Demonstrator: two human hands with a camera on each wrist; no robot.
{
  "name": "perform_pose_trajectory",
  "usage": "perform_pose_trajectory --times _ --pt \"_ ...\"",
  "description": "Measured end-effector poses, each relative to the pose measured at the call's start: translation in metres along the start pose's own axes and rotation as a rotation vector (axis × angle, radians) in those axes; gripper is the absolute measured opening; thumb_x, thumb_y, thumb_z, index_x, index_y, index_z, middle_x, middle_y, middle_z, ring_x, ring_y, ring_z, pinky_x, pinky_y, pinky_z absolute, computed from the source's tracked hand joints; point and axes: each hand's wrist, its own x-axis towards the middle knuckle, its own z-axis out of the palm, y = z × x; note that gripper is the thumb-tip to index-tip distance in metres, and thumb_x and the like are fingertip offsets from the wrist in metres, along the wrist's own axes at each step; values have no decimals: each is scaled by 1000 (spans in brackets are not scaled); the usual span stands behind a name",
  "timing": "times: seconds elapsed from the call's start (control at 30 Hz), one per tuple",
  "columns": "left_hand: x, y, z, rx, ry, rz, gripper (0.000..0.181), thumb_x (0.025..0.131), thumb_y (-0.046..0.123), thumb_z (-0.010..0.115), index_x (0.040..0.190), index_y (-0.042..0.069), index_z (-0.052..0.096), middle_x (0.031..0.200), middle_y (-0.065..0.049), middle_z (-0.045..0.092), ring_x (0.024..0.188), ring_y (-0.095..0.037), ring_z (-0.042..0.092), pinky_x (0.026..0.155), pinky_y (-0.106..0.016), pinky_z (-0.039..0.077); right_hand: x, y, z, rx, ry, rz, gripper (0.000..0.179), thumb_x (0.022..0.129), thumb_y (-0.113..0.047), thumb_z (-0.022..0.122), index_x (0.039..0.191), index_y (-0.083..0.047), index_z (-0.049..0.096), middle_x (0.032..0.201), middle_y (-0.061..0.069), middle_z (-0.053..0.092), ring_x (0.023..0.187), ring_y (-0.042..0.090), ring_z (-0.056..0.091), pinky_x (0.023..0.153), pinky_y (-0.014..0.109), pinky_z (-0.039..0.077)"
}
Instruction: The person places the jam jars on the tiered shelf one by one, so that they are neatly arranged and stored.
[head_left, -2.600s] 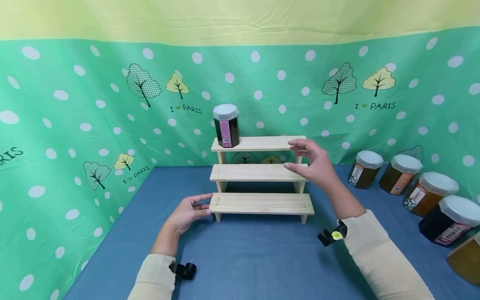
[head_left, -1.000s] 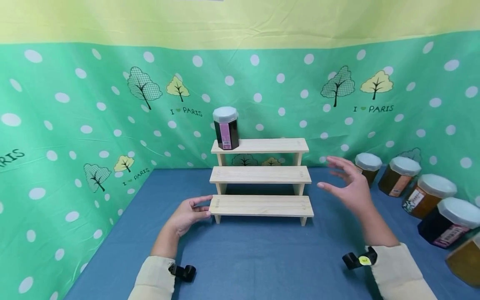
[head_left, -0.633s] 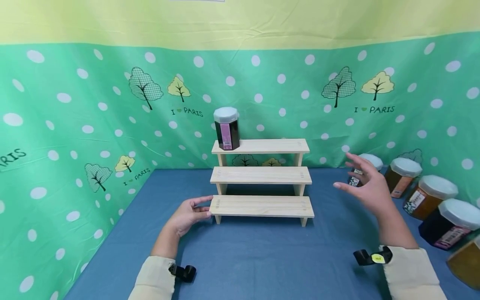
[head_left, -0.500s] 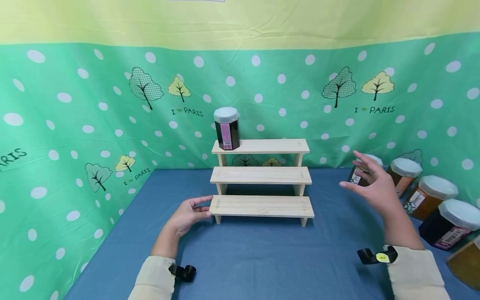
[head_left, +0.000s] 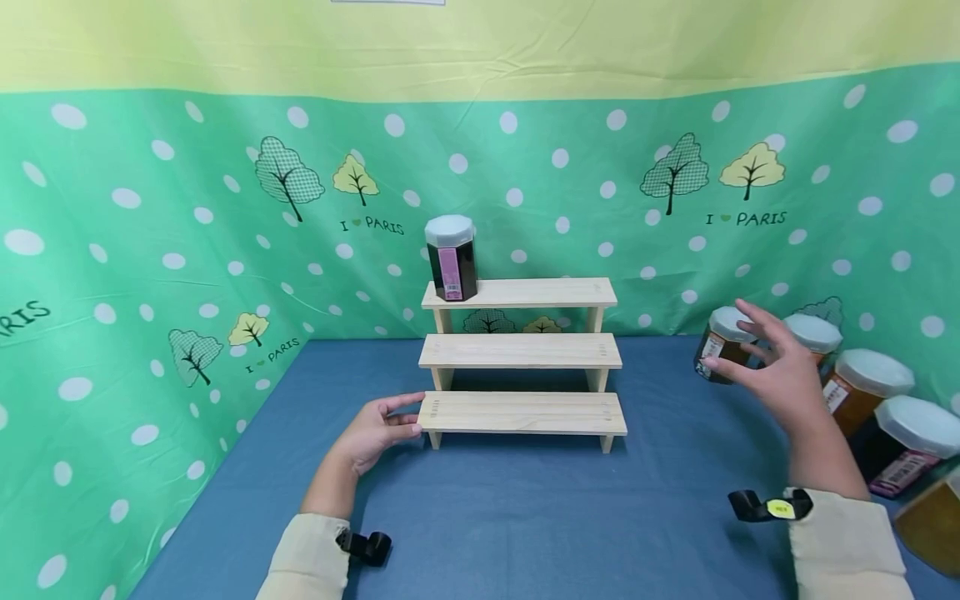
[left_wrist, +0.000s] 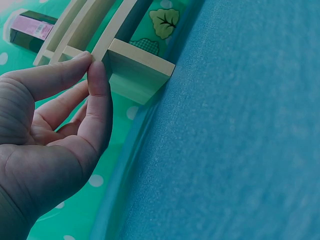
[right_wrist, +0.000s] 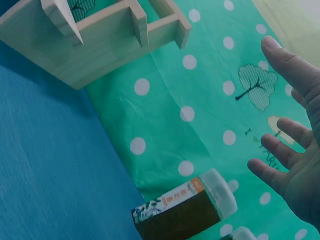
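A three-step wooden display stand (head_left: 521,413) stands on the blue cloth. My left hand (head_left: 381,432) pinches the left end of its lowest board between thumb and fingers, as the left wrist view also shows at close range. On the top step, at the left, sits a dark jar (head_left: 452,262) with a white lid and pink label. My right hand (head_left: 783,371) is spread beside a brown jar (head_left: 722,343), overlapping it in the head view. In the right wrist view the fingers are apart from that jar (right_wrist: 177,210), with nothing held.
Behind the right hand stand an orange-labelled jar (head_left: 813,333), another amber jar (head_left: 866,385) and a dark jar (head_left: 906,442). One more jar (head_left: 933,525) is cut off at the right edge. A green dotted curtain (head_left: 517,183) hangs close behind the stand.
My right hand has left the stand's top step and moved right to the nearest brown jar, its fingers still spread. My left hand keeps its place on the bottom board.
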Motion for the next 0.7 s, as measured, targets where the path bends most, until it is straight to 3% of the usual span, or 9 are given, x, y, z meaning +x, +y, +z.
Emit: perform_pose_trajectory --times 0.17,0.2,0.37,0.7 --pt "0 0 0 0 -4 1 56 87 -4 69 140 1 52 120 -17 63 92 -21 66 82 -36 54 2 13 -3 11 26 72 79 85 -24 77 150 -38 35 157 -8 27 139 23 35 97 14 40" --pt "0 0 0 0 -5 1 56 87 -4 69 140 1 52 120 -17 63 92 -21 66 83 -36 54 2 15 -4 10 26 93 79 86 -25 77 150 -38 34 158 -7 26 139 26 35 99 17 40" --pt "0 0 0 -1 -5 3 56 87 -4 69 140 1 52 119 -18 63 92 -21 66 82 -36 54 2 24 -6 -14 18 153 79 87 -31 75 152 -39 30 160 -2 21 137 40 34 100 56 38" --pt "0 0 1 0 1 -1 57 86 -4 70 140 1 51 115 -17 64 89 -20 65 81 -35 54 3 52 -3 -25 -8 253 85 88 -39 72 156 -32 21 159 18 20 133 51 33 92 68 37"
